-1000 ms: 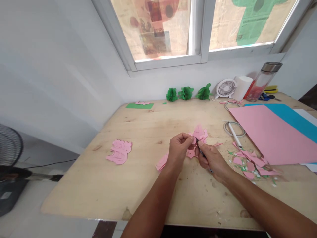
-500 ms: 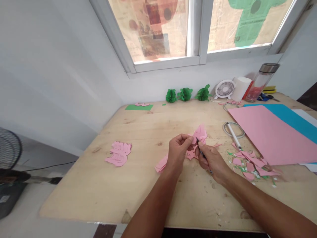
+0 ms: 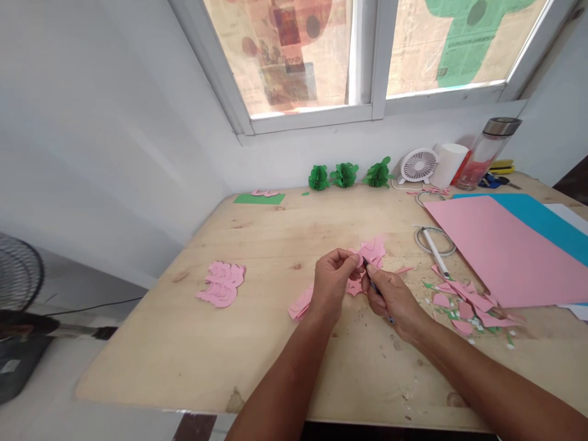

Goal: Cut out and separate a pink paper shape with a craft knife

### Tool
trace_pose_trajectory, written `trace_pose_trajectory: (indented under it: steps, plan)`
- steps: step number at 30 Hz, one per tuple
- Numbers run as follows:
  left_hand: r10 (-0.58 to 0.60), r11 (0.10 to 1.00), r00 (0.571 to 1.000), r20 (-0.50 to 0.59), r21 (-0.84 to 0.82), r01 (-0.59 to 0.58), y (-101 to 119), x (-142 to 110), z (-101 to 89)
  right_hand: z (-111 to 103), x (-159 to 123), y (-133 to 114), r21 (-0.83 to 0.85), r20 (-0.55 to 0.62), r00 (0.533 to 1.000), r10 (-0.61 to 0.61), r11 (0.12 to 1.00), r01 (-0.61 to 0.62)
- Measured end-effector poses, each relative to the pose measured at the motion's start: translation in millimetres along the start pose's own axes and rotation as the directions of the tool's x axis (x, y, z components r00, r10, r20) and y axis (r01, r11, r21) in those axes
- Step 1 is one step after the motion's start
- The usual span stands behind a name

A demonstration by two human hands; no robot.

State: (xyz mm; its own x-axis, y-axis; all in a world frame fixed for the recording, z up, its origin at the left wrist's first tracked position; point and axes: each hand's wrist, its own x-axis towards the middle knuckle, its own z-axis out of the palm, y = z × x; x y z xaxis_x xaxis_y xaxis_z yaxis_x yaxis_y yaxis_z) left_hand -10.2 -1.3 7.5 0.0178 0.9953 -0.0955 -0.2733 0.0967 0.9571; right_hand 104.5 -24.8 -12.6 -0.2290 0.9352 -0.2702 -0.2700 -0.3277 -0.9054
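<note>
My left hand [image 3: 337,275] is closed, its thumb and fingertips pinching a piece of pink paper [image 3: 373,248] just above the table. The paper has curved outlines and a wavy edge. My right hand [image 3: 390,294] is closed around a slim dark pen-shaped tool [image 3: 374,288], whose tip meets the paper beside my left fingertips. Fingers hide part of the tool, so its exact kind is unclear. Below the hands lies a pink piece with a jagged edge [image 3: 353,286]. Folded pink paper [image 3: 301,304] rests beside my left wrist.
Pink scalloped cutouts [image 3: 223,283] lie at left. Pink and green scraps [image 3: 466,306] spread at right, near a white pen [image 3: 435,251] and pink sheet [image 3: 505,251]. Green paper figures [image 3: 343,175], a small fan [image 3: 418,165] and a glass bottle [image 3: 489,153] stand along the wall.
The upper part of the pink paper has tipped down slightly between my hands. Both hands keep their grip and stay almost in place. The view has shifted a little.
</note>
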Motion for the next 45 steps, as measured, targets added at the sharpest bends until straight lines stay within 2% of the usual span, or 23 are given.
trace_pose_trajectory:
  steps: [45]
  plan:
    - [-0.013,0.999,0.999,0.053,0.032,0.011,3.3,-1.4,-1.6,-1.6,-0.6,-0.9,-0.012,-0.003,1.000,0.002,1.000,-0.002]
